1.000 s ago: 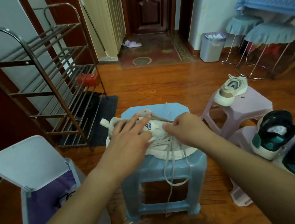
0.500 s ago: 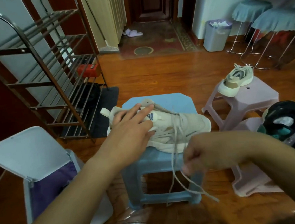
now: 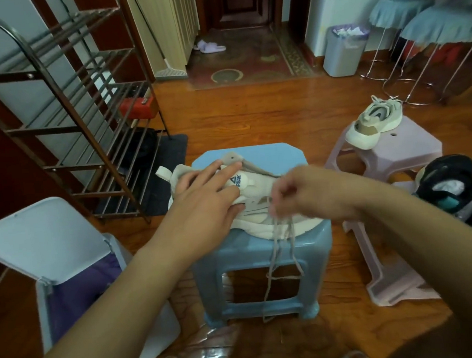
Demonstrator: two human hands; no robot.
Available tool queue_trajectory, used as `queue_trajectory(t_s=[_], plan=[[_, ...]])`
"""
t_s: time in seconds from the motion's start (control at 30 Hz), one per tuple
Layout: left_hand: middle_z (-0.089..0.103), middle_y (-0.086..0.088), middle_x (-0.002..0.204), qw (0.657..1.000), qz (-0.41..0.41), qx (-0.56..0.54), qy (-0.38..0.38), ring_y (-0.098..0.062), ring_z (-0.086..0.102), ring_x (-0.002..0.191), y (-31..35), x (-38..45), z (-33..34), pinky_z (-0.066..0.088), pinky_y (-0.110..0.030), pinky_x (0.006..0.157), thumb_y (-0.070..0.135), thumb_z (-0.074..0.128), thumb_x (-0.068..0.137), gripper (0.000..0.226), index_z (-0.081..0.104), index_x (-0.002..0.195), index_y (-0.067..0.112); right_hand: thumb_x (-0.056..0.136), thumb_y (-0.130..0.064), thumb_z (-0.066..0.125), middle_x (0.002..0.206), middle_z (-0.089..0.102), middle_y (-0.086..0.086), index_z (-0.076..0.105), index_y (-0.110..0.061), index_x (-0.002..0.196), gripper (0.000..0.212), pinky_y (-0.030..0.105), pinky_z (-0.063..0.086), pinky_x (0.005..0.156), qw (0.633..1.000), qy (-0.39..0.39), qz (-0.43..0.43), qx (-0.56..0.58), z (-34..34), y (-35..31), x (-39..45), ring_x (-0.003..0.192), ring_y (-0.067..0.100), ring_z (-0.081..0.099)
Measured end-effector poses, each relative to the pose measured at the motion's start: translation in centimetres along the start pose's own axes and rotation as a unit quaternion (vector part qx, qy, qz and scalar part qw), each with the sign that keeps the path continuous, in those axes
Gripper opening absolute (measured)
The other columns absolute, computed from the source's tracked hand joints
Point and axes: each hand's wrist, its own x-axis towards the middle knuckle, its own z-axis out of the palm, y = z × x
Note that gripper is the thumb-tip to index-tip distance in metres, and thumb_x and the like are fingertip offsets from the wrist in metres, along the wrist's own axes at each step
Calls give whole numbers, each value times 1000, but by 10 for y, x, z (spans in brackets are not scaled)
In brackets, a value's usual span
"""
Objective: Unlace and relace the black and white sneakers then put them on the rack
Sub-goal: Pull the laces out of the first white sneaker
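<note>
Wooden-floored room: left hand (image 3: 202, 199) flat, steadying cream sneaker (image 3: 259, 202) on blue plastic stool (image 3: 264, 250); right hand (image 3: 301, 193) pinches beige lace (image 3: 278, 249), apparently unlacing; next, draw lace free.

We see a blue stool (image 3: 270, 156) on the wooden floor (image 3: 252, 114), a cream sneaker (image 3: 259, 202) lying on its seat. Right of the blue stool, a pink stool (image 3: 409, 146) carries another cream sneaker (image 3: 372, 121).

rack (image 3: 60, 108): shiny metal; stool (image 3: 264, 250): smooth blue plastic; floor (image 3: 266, 113): glossy wood; sneaker (image 3: 256, 194): matt cloth
</note>
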Motion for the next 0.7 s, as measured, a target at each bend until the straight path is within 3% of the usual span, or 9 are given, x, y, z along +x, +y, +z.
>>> queue_trajectory(t_s=[0.07,0.13,0.2,0.27,0.33,0.37,0.43,0.53,0.7], plan=[[41,6,160,1000,-1,1,2,-23,32,150,1,1,1,24,-44,112,41,60,97,17,66,90,27,97,-23,65,77,66,-11,72,-15,92,12,21,48,74,960,-266,-59,-58,10,-16,-28,75,1,61],[38,7,161,1000,1,-2,-4,-22,28,152,0,1,0,22,-43,113,42,58,98,18,66,90,28,98,-31,63,78,64,-17,73,-19,99,15,13,43,70,911,-383,-39,-147,26,-18,-39,75,-4,59],[34,8,163,1000,14,-11,-9,-20,23,154,-3,-1,-2,18,-42,115,44,56,99,19,66,91,29,97,-42,62,86,67,-17,72,-28,101,18,17,47,73,933,-304,-25,-188,36,-9,-34,80,-4,61],[32,8,164,999,27,-19,-12,-19,20,155,-6,-2,-4,15,-40,116,45,56,99,19,65,91,30,97,-41,61,84,68,-10,71,-30,92,16,25,53,72,986,-83,11,-142,27,6,-21,77,2,63],[30,9,164,999,28,-26,-14,-18,18,155,-7,-1,-5,13,-38,116,46,52,98,21,65,91,31,97,-32,64,78,66,-9,70,-30,87,12,28,53,65,981,160,27,-108,7,21,-6,71,6,61],[30,9,164,999,26,-31,-15,-18,18,155,-6,-1,-5,13,-38,116,46,52,98,21,65,90,31,96,-28,64,79,64,-11,71,-33,89,11,27,50,63,965,228,23,-126,-1,28,1,72,6,60],[29,10,165,999,23,-39,-19,-18,17,155,-5,-2,-5,13,-39,116,44,56,99,17,64,90,31,95,-23,66,88,60,-13,73,-36,99,16,29,49,71,950,253,-16,-182,-5,39,15,81,7,57],[27,11,165,999,24,-36,-24,-16,15,156,-6,-3,-5,11,-37,116,45,56,98,16,61,89,33,91,-19,72,95,57,-11,77,-32,102,17,31,49,79,943,200,-106,-243,-3,42,26,86,8,56],[19,15,167,997,40,-39,-51,-10,5,156,-8,2,-10,12,-38,119,45,55,100,21,65,89,30,89,-20,70,86,52,-11,67,-25,83,8,32,45,60,883,155,-197,-396,-6,34,31,73,11,52]])
